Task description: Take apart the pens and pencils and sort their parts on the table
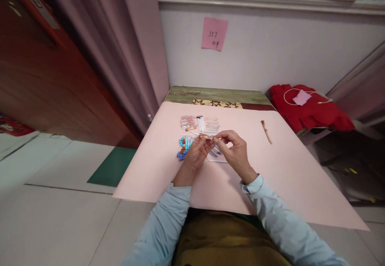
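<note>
My left hand (196, 154) and my right hand (236, 150) meet over the middle of a pink sheet (270, 178) that covers a small table. Both pinch a thin pen part (207, 137) held level between their fingertips. Under and left of the hands lies a heap of blue and brown pen caps and barrels (184, 148). Just beyond it is a row of clear pen barrels and refills (200, 123). A thin white refill (217, 161) lies near my right wrist.
One assembled brownish pen (266, 131) lies alone on the right of the sheet. A red cloth with a white cord (306, 105) sits to the right of the table. A pink note (214, 33) hangs on the wall; a curtain and wooden door stand at left.
</note>
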`<move>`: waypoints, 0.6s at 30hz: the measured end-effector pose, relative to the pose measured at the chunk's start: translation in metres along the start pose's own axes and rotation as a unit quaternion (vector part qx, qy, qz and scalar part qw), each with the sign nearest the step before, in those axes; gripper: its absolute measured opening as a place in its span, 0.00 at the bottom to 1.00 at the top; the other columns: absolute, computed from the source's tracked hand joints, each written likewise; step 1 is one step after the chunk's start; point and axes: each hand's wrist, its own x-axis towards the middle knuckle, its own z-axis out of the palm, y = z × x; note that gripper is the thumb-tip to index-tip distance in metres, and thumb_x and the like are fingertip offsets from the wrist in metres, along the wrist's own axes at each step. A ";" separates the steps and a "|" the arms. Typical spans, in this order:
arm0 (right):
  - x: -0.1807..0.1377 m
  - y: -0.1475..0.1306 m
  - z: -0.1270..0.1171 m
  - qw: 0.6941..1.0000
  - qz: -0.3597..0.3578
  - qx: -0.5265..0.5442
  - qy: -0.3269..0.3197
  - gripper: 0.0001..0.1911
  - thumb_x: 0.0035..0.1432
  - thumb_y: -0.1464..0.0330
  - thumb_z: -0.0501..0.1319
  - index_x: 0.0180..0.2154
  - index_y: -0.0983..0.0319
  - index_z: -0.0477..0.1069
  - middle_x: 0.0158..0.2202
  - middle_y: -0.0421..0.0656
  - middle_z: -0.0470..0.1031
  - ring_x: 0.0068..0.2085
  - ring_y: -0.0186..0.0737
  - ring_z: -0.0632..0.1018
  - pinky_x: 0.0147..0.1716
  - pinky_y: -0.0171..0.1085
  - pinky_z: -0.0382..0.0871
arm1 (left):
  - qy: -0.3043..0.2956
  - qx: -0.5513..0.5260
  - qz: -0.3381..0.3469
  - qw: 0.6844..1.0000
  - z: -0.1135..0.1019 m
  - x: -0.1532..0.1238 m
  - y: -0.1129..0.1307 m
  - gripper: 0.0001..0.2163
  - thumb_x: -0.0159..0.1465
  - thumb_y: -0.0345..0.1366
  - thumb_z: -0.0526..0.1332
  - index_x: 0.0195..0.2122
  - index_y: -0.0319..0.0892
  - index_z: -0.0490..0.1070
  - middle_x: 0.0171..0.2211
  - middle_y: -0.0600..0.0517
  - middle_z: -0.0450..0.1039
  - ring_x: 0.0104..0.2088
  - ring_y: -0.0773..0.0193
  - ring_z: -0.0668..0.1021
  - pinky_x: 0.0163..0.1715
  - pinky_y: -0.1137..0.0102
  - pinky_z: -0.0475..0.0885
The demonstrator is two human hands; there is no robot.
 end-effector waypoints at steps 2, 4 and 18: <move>-0.002 0.000 0.002 1.000 -0.005 -0.006 -0.001 0.06 0.58 0.63 0.64 0.33 0.59 0.75 0.32 0.42 0.75 0.33 0.37 0.73 0.35 0.37 0.69 | -0.013 -0.002 -0.007 1.000 0.000 -0.001 -0.002 0.03 0.62 0.30 0.66 0.35 0.37 0.73 0.33 0.51 0.79 0.34 0.68 0.81 0.39 0.74 0.77; -0.005 0.001 0.003 0.999 0.028 0.036 -0.001 0.08 0.58 0.62 0.65 0.34 0.59 0.74 0.31 0.41 0.76 0.32 0.37 0.74 0.34 0.37 0.70 | -0.011 0.000 -0.018 1.000 0.000 -0.002 -0.002 0.04 0.62 0.31 0.67 0.35 0.37 0.72 0.32 0.51 0.78 0.31 0.69 0.81 0.36 0.75 0.77; -0.010 -0.002 0.009 0.862 0.299 0.408 -0.026 0.12 0.48 0.65 0.72 0.33 0.61 0.72 0.30 0.38 0.77 0.26 0.29 0.73 0.27 0.29 0.68 | -0.038 -0.041 -0.002 0.998 -0.004 -0.002 -0.001 0.07 0.60 0.29 0.68 0.38 0.37 0.73 0.33 0.51 0.78 0.31 0.70 0.80 0.35 0.75 0.76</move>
